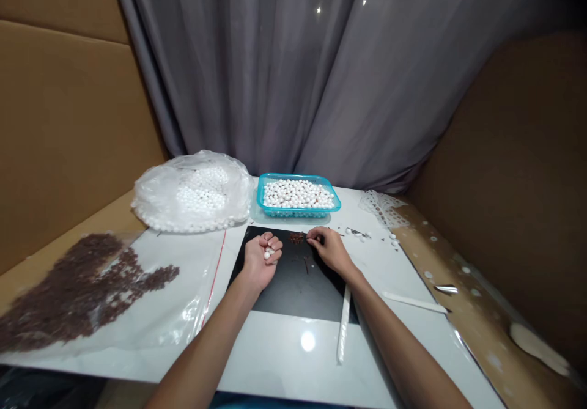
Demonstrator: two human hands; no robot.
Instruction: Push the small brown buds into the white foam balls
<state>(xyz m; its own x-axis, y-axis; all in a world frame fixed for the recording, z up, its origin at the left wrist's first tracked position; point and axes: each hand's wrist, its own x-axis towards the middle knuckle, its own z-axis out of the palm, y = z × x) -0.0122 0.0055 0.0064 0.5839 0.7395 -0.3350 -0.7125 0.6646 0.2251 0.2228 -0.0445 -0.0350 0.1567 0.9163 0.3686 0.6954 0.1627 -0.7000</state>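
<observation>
Several small white balls (269, 253) rest in the palm of my left hand (259, 261), its fingers curled over them. My right hand (329, 248) is closed in a pinch beside a small heap of reddish-brown bits (296, 238). Whatever lies between its fingertips, if anything, is too small to make out. Both hands are over a black mat (293, 299), where a thin dark sliver (306, 265) and a few specks lie. Behind the heap stands a turquoise plastic basket (338, 204) filled with white balls, some with brown spots.
On the left lie a clear bag of white balls (199, 195) and a flat zip bag of brown bits (77, 287). White sticks (343, 329) lie by my right forearm and farther right. Loose balls, tweezers-like metal pieces (358, 233) and lacy white pieces (383, 208) sit at the right.
</observation>
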